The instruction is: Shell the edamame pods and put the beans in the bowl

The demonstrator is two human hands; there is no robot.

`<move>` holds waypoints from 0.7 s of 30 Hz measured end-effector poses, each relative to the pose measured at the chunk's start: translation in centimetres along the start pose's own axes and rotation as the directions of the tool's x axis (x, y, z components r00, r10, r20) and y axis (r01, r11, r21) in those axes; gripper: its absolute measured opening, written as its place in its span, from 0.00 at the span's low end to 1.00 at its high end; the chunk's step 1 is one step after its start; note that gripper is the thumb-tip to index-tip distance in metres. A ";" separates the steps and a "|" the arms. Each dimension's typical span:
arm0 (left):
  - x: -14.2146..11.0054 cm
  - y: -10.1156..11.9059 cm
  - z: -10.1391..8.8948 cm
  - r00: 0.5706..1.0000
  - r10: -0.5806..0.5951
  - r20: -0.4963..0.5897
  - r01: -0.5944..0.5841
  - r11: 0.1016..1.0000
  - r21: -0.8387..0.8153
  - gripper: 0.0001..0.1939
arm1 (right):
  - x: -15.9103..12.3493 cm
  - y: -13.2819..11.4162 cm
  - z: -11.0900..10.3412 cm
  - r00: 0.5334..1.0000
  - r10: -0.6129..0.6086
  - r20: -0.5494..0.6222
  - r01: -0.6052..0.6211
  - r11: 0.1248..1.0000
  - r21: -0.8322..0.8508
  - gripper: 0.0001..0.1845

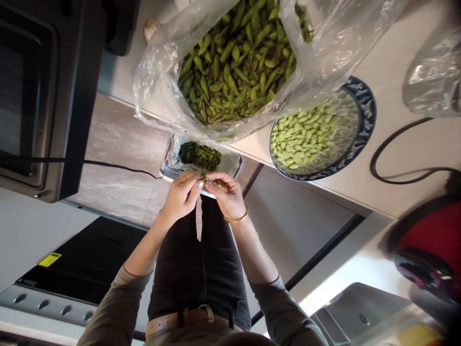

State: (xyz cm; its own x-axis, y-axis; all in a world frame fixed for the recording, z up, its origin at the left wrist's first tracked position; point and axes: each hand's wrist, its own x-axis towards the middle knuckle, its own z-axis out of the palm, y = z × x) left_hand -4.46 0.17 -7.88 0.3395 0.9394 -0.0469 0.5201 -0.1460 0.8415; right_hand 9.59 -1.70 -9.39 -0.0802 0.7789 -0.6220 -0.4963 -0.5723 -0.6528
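Note:
My left hand (183,191) and my right hand (227,193) meet in front of my thighs, fingertips pinched on a small green soybean pod (206,180) that they mostly cover. Just beyond them on the floor stands a bin (237,166) lined with a plastic bag, with a heap of green pods or shells (200,156) inside. On the counter, a clear plastic bag (154,91) lies open, full of green soybean pods (234,72). To its right, a blue-rimmed bowl (365,103) holds shelled pale green beans (302,137).
A microwave-like appliance (77,91) is at left, its black cord (118,166) hanging across the floor. Below it is a black cooktop (86,259). At right are a looped cable (376,158), a red appliance (428,250) and a clear container (434,77). A garlic-like bulb (150,30) lies near the bag.

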 end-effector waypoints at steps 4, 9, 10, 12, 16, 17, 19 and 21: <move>0.0 0.0 -0.2 0.999 -0.041 -0.006 0.040 0.995 -0.094 0.17 | -0.1 0.2 -0.2 0.999 -0.021 0.034 0.022 0.999 -0.039 0.16; 0.1 0.0 -0.1 0.999 -0.046 -0.003 0.045 0.992 -0.120 0.17 | 0.0 0.2 -0.5 0.998 -0.023 0.064 0.023 1.000 0.002 0.15; 0.2 0.0 -0.2 0.999 -0.032 -0.003 0.032 0.994 -0.104 0.17 | 0.1 0.1 -0.5 0.998 -0.013 0.054 0.012 1.000 0.017 0.16; 0.3 0.1 -0.3 1.000 0.000 0.004 0.000 0.998 -0.061 0.16 | 0.4 -0.1 -0.7 0.999 0.030 0.016 -0.031 0.998 0.059 0.18; 0.5 0.2 -0.6 0.993 0.067 0.096 -0.068 0.998 0.000 0.13 | 1.3 0.0 -1.0 0.982 0.185 0.028 -0.187 0.973 0.132 0.21; 0.5 0.2 -0.7 0.989 0.073 0.130 -0.077 0.997 0.025 0.13 | 1.5 0.2 -1.1 0.976 0.216 0.041 -0.219 0.966 0.137 0.21; 0.5 -0.1 -0.5 0.980 0.043 0.197 -0.071 0.988 0.138 0.12 | 2.0 0.7 -1.3 0.972 0.235 0.010 -0.234 0.961 0.144 0.19; 0.6 -0.6 -0.3 0.968 -0.060 0.242 -0.024 0.944 0.328 0.10 | 2.4 1.1 -1.5 0.975 0.202 -0.094 -0.186 0.970 0.156 0.15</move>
State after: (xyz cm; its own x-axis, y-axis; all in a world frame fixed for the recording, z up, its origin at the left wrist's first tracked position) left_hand -4.78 0.89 -8.26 0.4873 0.8435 -0.2261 0.7404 -0.2619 0.6190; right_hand 10.15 -0.90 -12.25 -0.0974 0.6201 -0.7785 -0.6017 -0.6597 -0.4502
